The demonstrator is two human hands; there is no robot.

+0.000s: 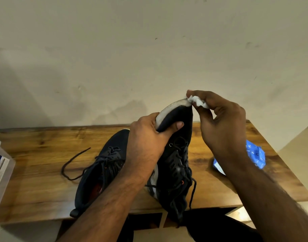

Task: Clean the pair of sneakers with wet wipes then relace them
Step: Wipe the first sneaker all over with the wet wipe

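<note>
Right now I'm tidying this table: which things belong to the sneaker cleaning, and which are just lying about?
Job: held sneaker, wet wipe in right hand, left hand, second sneaker, blue wipes pack.
Lying about: clear plastic container.

Head camera looks forward and down, close over the wooden table [44, 154] against a wall [114, 49]

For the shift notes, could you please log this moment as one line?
left hand: holds raised sneaker | right hand: rubs wipe on toe sole | other sneaker: on table | laces: still in
</note>
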